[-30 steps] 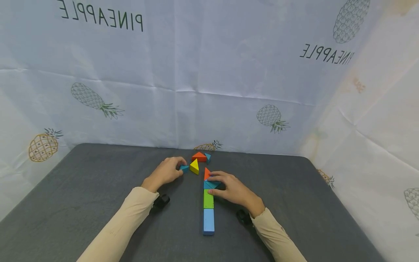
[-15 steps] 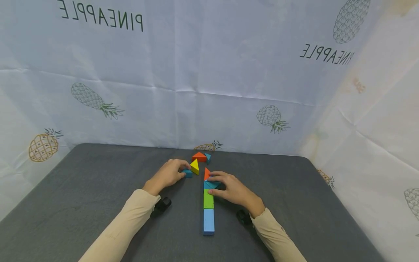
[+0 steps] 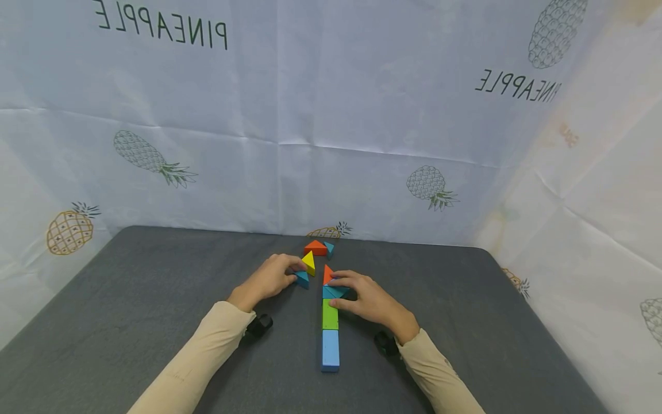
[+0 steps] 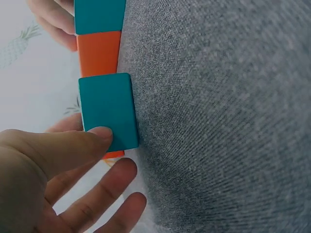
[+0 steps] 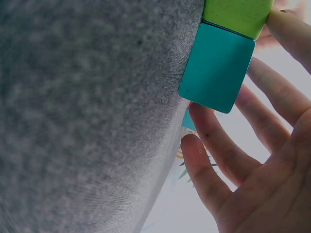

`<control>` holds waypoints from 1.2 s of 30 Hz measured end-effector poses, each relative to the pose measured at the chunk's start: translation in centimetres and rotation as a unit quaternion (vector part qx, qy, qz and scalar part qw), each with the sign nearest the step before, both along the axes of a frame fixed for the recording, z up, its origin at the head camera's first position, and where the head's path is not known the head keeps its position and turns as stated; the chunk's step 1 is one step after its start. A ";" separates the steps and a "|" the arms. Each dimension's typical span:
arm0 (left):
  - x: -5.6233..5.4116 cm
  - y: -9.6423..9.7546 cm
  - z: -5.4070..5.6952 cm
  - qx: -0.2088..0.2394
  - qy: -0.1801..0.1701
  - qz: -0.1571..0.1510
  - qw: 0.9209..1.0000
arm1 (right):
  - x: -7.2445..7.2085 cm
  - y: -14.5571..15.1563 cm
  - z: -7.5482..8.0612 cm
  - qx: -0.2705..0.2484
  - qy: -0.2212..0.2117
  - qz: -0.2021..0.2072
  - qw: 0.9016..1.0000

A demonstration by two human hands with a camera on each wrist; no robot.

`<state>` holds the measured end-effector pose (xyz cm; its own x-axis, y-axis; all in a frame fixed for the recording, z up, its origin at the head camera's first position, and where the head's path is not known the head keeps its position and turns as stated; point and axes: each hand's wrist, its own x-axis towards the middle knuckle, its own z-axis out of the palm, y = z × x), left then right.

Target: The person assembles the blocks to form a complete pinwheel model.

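Pinching a teal triangular wooden-looking block (image 3: 302, 280) in the left hand (image 3: 269, 280), beyond and left of the lime-green rectangular wooden-looking block (image 3: 330, 314), with the right hand (image 3: 368, 299) spread loosely right of the latter, and perhaps risking, through a careless brush, toppling the yellow triangular wooden-looking block (image 3: 310, 264) farther beyond.

- Bench (image 3: 129, 310): dark grey, rounded at both far corners.
- Cloth (image 3: 351, 86): pale and creased, upright behind the bench, warmer-toned at the right.
- Lettering (image 3: 162, 26): "PINEAPPLE" mirrored, high on the left; smaller mirrored lettering on the right.
- Outlined pineapple (image 3: 138, 150): left of centre, tilted, green leaves lowest; a similar one right of centre.
- Gold pineapple (image 3: 69, 233): beside the bench's far left corner, dark leaves on top.
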<state>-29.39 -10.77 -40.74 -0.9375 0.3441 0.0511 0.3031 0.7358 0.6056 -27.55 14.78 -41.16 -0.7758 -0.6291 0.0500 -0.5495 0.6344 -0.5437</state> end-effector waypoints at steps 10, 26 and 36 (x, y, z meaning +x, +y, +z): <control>0.1 0.4 -0.2 -0.002 0.007 -0.001 1.000 | 0.1 -0.1 0.1 0.000 -0.006 -0.004 1.000; 0.4 1.8 -0.2 -0.001 0.016 -0.014 1.000 | 0.1 0.0 0.0 -0.003 0.000 0.002 1.000; 0.3 2.3 -0.4 -0.005 0.021 -0.013 1.000 | 0.2 -0.1 0.2 -0.003 -0.004 -0.001 1.000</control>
